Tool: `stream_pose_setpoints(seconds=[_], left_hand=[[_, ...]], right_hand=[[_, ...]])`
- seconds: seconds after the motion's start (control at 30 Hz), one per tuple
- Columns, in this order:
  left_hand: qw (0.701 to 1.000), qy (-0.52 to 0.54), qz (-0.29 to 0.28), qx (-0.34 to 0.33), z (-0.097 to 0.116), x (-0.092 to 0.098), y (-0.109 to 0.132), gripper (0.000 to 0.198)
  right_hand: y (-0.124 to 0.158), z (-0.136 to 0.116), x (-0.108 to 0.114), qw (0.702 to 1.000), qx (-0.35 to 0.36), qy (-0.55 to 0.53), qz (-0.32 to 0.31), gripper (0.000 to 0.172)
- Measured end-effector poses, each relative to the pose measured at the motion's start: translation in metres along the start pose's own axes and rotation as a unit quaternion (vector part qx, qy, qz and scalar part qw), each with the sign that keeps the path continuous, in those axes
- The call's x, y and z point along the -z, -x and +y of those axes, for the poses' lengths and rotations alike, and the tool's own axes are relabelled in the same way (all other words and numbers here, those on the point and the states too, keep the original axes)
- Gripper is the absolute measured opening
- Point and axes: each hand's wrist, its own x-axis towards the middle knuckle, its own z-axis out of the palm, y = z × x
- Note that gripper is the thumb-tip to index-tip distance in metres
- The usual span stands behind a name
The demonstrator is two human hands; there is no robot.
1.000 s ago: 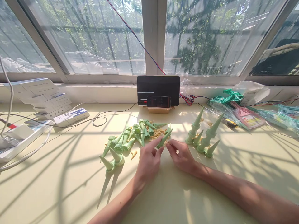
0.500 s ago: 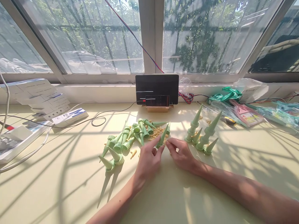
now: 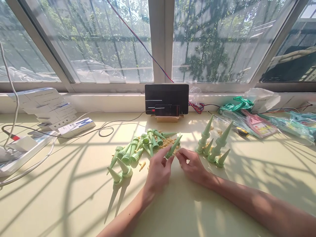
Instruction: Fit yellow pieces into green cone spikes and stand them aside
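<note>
My left hand [image 3: 159, 168] is closed around a green plastic spike [image 3: 174, 146], its pointed end tilted up and to the right. Just to the right, my right hand [image 3: 191, 163] has thumb and fingers pinched together close to the spike's lower end; whatever they hold is too small and hidden to make out. Beyond the hands lies a pile of green spikes [image 3: 127, 154] with wide collars. Small yellow T-shaped pegs [image 3: 142, 165] lie beside it, and more are heaped behind my left hand. Two spikes [image 3: 125, 168] stand point-up at the pile's near left.
Several green spikes [image 3: 217, 148] stand upright on the right, some stacked. A tablet [image 3: 166, 95] with a phone [image 3: 168, 110] before it leans by the window. White boxes [image 3: 53, 107] and a power strip [image 3: 27, 154] are at left; plastic bags [image 3: 261, 123] and a yellow-black tool [image 3: 242, 131] at right.
The spike in my left hand leans a little further to the right. Both hands stay close together in nearly the same place. The whole view has shifted slightly.
</note>
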Motion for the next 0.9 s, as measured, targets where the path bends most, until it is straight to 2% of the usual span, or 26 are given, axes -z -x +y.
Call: stream_pose_setpoints(seconds=[0.33, 0.67, 0.9], left_hand=[[0.999, -0.007, 0.010, -0.030, -0.0004, -0.0024, -0.0011, 0.045], [1.000, 0.022, -0.003, -0.001, 0.0000, -0.0019, -0.0014, 0.044], [0.999, 0.037, -0.017, 0.012, 0.0032, -0.0024, -0.0002, 0.048]], right_hand=[[-0.0014, -0.0012, 0.0002, 1.000, -0.014, 0.025, 0.003, 0.040], [-0.0035, -0.0030, 0.0020, 0.999, 0.000, 0.033, -0.007, 0.045], [-0.0023, -0.0014, 0.0020, 1.000, 0.002, 0.022, -0.010, 0.042]])
